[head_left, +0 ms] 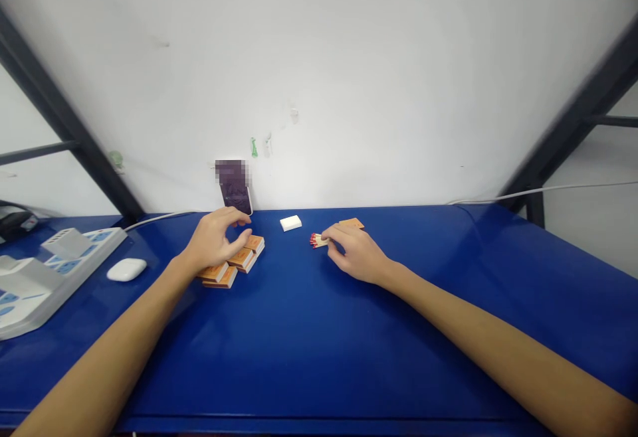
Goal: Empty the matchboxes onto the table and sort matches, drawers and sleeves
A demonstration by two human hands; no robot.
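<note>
Several orange matchboxes (238, 261) lie in a loose stack on the blue table (309, 344). My left hand (214, 238) hovers over them with curled fingers, thumb touching the top box. My right hand (356, 251) pinches a small bundle of red-tipped matches (316, 240) just above the table. An orange matchbox sleeve (351, 224) lies right behind that hand. A white inner tray (290, 223) rests between the two hands, further back.
A phone (235, 188) leans against the white wall. A white earbud case (126, 269) and a white power strip (50, 271) with cable sit at the left. Dark metal frame bars stand at both sides.
</note>
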